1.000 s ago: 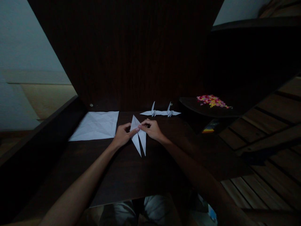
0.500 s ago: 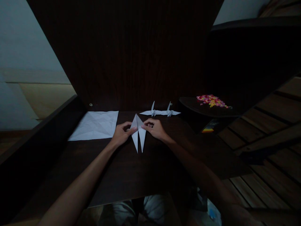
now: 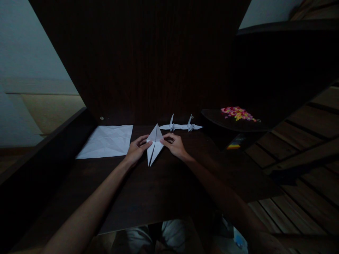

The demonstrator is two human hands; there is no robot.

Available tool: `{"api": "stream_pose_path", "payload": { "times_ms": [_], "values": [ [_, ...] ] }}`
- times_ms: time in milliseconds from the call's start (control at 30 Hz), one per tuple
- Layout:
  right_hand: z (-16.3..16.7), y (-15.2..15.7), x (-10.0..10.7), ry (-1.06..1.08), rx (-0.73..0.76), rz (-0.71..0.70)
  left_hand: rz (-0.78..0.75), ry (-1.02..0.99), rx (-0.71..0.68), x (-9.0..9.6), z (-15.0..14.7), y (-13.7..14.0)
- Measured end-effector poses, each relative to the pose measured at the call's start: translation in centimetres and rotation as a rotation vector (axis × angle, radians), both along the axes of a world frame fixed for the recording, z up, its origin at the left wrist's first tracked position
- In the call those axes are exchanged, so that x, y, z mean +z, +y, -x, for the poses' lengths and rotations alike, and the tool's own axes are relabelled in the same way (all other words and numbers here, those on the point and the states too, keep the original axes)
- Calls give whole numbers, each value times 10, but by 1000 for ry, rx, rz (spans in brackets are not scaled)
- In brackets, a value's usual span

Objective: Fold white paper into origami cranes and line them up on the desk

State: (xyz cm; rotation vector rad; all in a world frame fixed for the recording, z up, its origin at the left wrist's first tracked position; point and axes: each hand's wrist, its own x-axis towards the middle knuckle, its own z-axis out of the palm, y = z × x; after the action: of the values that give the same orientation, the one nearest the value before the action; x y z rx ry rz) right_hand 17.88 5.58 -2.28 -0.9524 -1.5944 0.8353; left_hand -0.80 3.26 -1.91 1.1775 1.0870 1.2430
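Note:
A white folded-paper diamond [image 3: 155, 148] with a slit up its lower half is held between my two hands over the dark desk [image 3: 137, 197]. My left hand [image 3: 137, 148] pinches its left side, thumb on the front face. At its right edge my right hand [image 3: 173, 144] pinches it the same way, with fingers curled behind. The paper's pointed top leans slightly right, and its two lower points sit close together. Behind it, two folded paper cranes [image 3: 181, 126] stand side by side against the back panel, wings spread and touching or nearly so.
A creased white paper sheet [image 3: 106, 142] lies flat at the left. Small pink, red and yellow pieces [image 3: 239, 114] are heaped on a rounded shelf [image 3: 212, 116] at the right. A raised side board [image 3: 53, 141] bounds the desk on the left.
The folded paper has tilted, its top shifting right and up and its lower points swinging left. Those two points have come closer together. Both hands keep their hold.

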Motion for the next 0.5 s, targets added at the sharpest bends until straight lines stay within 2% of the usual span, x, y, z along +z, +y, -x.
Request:
{"api": "stream_pose_path", "payload": {
  "times_ms": [100,233,300,367,433,500],
  "values": [
    [7,-3,-1,79,-85,-17,-84,10,50,-1,1,1],
    [15,-7,-1,238,-207,191,-165,-53,75,1,0,0],
    [17,-9,-1,292,-158,329,-202,-67,79,2,-1,-2],
    [17,-11,0,314,-34,430,-206,-79,75,2,-2,-3],
    [15,-13,1,310,69,463,-180,-99,76,3,-2,-4],
    [14,-15,2,299,100,427,-126,-118,76,4,-3,-5]
  ]
}}
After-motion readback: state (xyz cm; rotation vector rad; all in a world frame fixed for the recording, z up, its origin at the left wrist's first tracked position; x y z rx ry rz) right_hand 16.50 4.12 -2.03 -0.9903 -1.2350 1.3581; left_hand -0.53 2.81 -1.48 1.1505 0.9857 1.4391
